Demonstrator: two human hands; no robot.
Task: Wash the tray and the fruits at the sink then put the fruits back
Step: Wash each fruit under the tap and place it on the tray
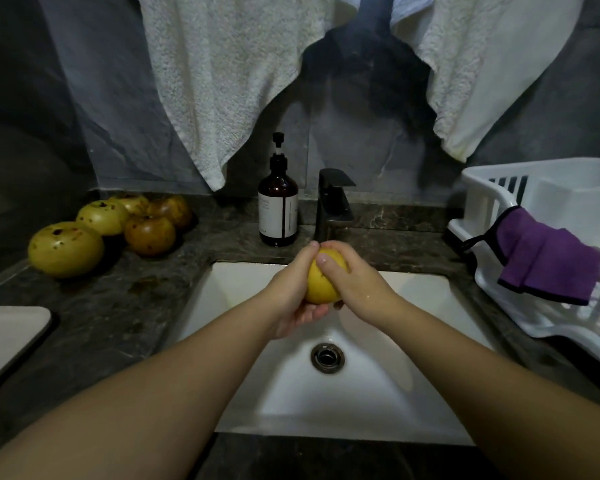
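Both hands hold one yellow fruit (323, 285) over the white sink (243, 292), just below the dark faucet (333, 206). My left hand (293, 292) cups the fruit from the left and underneath. My right hand (355, 282) wraps it from the right, thumb across the top. Several more yellow and brown spotted fruits (104, 226) lie on the dark counter at the left. A white tray (7, 337) shows its corner at the left edge.
A brown soap pump bottle (278, 209) stands left of the faucet. A white dish rack (551, 244) with a purple cloth (548, 265) draped over it fills the right counter. White towels (222, 74) hang above. The sink drain (327, 357) lies below the hands.
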